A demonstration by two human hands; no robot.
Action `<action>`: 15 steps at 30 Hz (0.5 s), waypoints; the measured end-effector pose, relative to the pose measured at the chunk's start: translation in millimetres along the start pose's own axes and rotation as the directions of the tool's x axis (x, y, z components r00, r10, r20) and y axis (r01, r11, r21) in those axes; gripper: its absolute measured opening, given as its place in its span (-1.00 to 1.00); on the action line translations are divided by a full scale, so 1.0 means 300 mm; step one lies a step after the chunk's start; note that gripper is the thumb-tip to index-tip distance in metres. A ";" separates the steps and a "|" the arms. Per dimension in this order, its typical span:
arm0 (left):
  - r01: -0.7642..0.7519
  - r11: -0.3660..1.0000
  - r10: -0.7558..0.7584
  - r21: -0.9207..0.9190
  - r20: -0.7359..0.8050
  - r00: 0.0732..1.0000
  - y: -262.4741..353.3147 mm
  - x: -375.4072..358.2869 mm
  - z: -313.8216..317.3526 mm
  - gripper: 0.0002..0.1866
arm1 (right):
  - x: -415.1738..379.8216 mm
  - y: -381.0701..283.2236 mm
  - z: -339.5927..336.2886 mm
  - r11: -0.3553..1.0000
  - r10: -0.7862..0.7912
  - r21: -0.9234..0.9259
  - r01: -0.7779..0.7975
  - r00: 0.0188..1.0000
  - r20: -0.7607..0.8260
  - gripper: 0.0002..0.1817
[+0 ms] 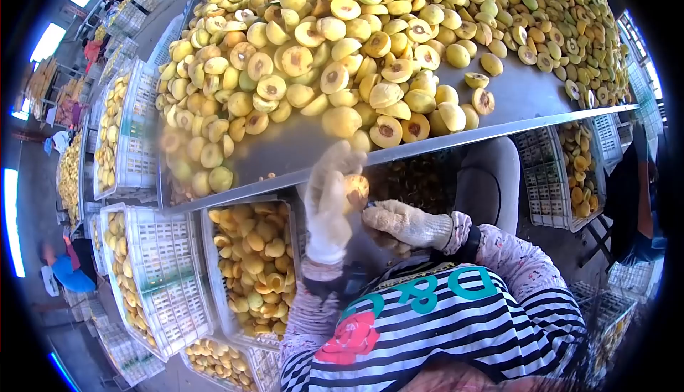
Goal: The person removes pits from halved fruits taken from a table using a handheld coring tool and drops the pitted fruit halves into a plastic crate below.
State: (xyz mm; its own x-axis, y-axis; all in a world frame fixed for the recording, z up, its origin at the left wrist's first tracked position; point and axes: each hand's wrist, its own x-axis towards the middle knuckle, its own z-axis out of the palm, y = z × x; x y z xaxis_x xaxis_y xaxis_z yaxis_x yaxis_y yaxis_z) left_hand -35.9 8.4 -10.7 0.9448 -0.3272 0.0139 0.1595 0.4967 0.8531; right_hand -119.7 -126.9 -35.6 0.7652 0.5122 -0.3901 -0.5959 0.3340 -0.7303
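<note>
My left hand [326, 203], in a pale work glove, is raised at the table's near edge with its fingers around a yellow peach half [356, 191]. Just right of it, my right hand [407, 225], also gloved, is closed. A small dark bit shows at its fingertips, close to the peach half, but what it grips is mostly hidden. Beyond both hands, a big heap of halved peaches [342, 79] covers much of the metal table [278, 157]. Many show brown pit hollows or pits on their cut faces.
A crate of peach halves [253, 267] stands below the table edge by my left arm. White plastic crates [167, 278] with more fruit line the left side. Another filled crate [545, 178] is at the right, near a grey rounded container [499, 185]. Other people work at both sides.
</note>
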 end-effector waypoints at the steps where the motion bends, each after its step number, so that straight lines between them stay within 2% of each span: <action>1: 0.041 0.999 -0.041 -0.016 0.020 0.999 -0.020 -0.007 -0.008 -0.65 | -0.010 -0.011 0.004 0.971 0.123 0.195 -0.139 0.988 0.092 -0.51; 3: 0.262 0.954 -0.281 0.147 0.125 0.951 0.007 0.027 -0.038 -0.64 | -0.007 0.006 0.012 0.981 0.115 0.150 -0.120 0.992 0.043 -0.53; 4: 0.358 0.905 -0.398 0.232 0.161 0.903 0.026 0.054 -0.052 -0.64 | -0.006 0.014 0.014 0.986 0.112 0.125 -0.114 0.994 0.020 -0.53; 5: 0.454 0.860 -0.504 0.232 0.253 0.826 0.019 0.079 -0.075 -0.62 | 0.001 0.027 0.002 0.986 0.127 0.102 -0.130 0.991 0.036 -0.51; 7: 0.127 0.979 -0.152 0.158 0.164 0.975 0.033 0.048 -0.031 -0.61 | -0.009 0.018 0.001 0.984 0.063 0.164 -0.076 0.994 0.087 -0.45; 8: -0.049 0.990 0.034 0.136 0.111 0.993 0.026 0.023 -0.002 -0.61 | -0.014 0.014 -0.001 0.979 0.027 0.198 -0.048 0.994 0.110 -0.43; 9: -0.055 0.998 0.057 0.016 -0.117 0.992 -0.035 -0.002 0.008 -0.59 | -0.016 0.021 -0.003 0.948 0.050 0.304 -0.098 0.986 0.161 -0.41; 10: -0.025 1.000 0.024 -0.005 -0.116 0.993 -0.047 -0.013 0.017 -0.61 | -0.018 0.037 -0.002 0.901 0.069 0.407 -0.153 0.975 0.213 -0.39; 12: 0.038 0.998 -0.045 -0.054 -0.137 0.989 -0.063 -0.046 0.019 -0.62 | -0.020 0.057 -0.003 0.920 0.068 0.367 -0.140 0.977 0.201 -0.37; 15: 0.198 0.971 -0.202 -0.136 -0.017 0.979 -0.018 -0.021 -0.002 -0.66 | -0.005 0.027 0.002 0.948 0.043 0.300 -0.103 0.978 0.202 -0.41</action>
State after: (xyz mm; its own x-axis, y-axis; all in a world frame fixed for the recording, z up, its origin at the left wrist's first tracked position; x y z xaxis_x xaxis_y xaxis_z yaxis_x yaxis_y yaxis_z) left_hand -42.6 8.3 -15.7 0.8981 -0.4067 -0.1676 0.3804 0.5266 0.7603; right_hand -125.7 -124.5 -40.7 0.6739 0.6754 -0.2995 -0.7174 0.5011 -0.4840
